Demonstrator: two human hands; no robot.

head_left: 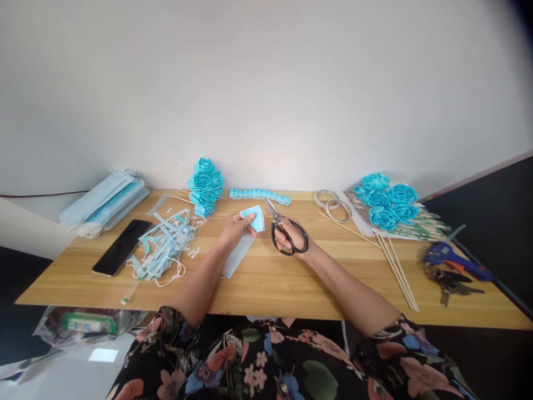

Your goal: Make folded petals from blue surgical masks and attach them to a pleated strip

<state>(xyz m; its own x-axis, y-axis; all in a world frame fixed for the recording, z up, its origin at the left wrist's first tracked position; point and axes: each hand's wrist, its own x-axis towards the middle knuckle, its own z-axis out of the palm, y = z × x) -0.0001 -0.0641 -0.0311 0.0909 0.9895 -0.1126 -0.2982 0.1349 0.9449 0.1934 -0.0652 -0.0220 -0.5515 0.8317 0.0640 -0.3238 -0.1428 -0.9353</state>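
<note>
Between thumb and fingers, my left hand (pixel 240 228) pinches a folded piece of blue face-mask fabric (pixel 259 220) above the middle of the table. A pale blue strip of mask fabric (pixel 239 259) lies below that hand on the wood. My right hand (pixel 293 236) grips black-handled scissors (pixel 273 210), fingers through the loops. The blades point up and to the left, just right of the fabric and apart from it. Behind both hands, a row of small folded blue pieces (pixel 260 194) lies near the wall.
At left are a stack of face masks (pixel 104 200), a phone (pixel 122 247) and a heap of mask scraps (pixel 164 244). Blue fabric roses (pixel 205 186) stand behind. At right are tape rolls (pixel 338 210), more roses (pixel 383 200), sticks (pixel 397 272), a glue gun (pixel 453 260) and keys (pixel 452 283).
</note>
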